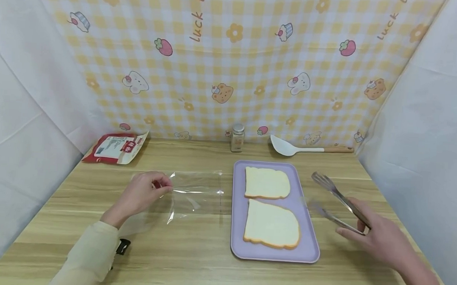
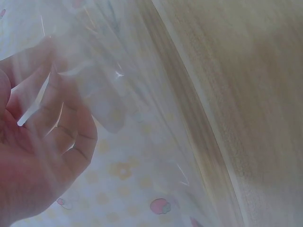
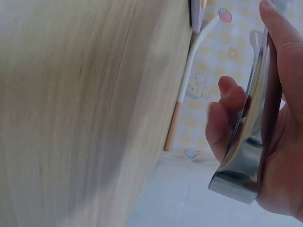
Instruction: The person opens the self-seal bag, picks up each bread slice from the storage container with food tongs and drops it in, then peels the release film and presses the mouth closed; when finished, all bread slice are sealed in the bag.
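Observation:
My left hand [image 1: 143, 194] pinches the left edge of a clear plastic bag [image 1: 199, 196] between thumb and fingers, left of the tray. In the left wrist view the see-through plastic lies across the fingers [image 2: 78, 118]. Metal tongs [image 1: 342, 198] are in my right hand [image 1: 379, 234], right of the tray, their two arms spread with nothing between the tips. The right wrist view has the folded end of the tongs [image 3: 241, 175] against the palm. Two bread slices, a far one [image 1: 266, 183] and a near one [image 1: 272, 225], lie flat on the purple tray [image 1: 273, 255].
A red and white food packet [image 1: 115, 148] lies at the back left. Behind the tray stands a small glass shaker [image 1: 237, 138]. A white spatula with a wooden handle [image 1: 308, 149] lies along the patterned curtain [image 1: 232, 66]. White cloth walls flank the wooden table [image 1: 192, 264].

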`<action>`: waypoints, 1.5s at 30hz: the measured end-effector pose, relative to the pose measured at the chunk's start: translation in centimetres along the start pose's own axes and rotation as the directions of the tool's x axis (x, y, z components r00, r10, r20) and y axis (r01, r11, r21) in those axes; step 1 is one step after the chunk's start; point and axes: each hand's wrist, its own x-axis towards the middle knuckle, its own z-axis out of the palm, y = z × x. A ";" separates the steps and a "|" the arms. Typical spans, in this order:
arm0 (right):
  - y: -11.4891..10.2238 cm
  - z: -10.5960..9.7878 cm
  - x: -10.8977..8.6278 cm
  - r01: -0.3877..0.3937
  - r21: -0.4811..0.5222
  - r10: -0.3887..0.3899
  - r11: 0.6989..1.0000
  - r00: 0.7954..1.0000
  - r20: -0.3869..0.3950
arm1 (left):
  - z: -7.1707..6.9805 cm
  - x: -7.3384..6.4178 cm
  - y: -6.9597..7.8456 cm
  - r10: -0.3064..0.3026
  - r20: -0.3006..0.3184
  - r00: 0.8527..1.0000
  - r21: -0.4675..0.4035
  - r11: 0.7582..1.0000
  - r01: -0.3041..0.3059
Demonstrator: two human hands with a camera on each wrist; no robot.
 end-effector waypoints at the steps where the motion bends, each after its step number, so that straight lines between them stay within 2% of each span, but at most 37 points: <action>1: -0.2 0.0 -0.2 0.009 -0.014 -0.009 1.000 1.000 0.005 | 0.0 0.0 0.0 0.000 0.001 1.000 0.001 1.000 0.000; 8: -1.4 0.0 -1.2 -0.036 -0.050 0.044 0.998 0.987 0.154 | 0.0 0.0 0.0 -0.005 -0.002 1.000 0.005 1.000 0.005; 11: -1.7 0.1 -1.6 -0.044 -0.044 0.052 0.998 0.982 0.181 | -0.1 0.0 0.0 -0.009 -0.003 1.000 0.009 1.000 0.009; 18: -1.8 0.1 -2.0 0.031 -0.012 -0.029 0.999 0.989 0.146 | -0.1 0.0 0.1 -0.007 0.000 1.000 0.003 1.000 0.007; 29: -1.5 -0.1 -2.7 0.082 0.080 -0.093 0.993 0.984 0.150 | -0.3 -0.2 0.3 -0.034 0.021 0.999 0.011 0.999 0.034; 38: -1.2 0.2 -3.3 0.124 -0.050 -0.115 0.991 0.982 0.147 | -0.2 -0.2 0.5 -0.022 0.015 1.000 0.018 1.000 0.021; 45: -0.9 0.3 -3.8 0.092 -0.047 -0.083 0.995 0.981 0.174 | 0.0 -0.1 0.7 -0.018 0.026 1.000 0.010 1.000 0.018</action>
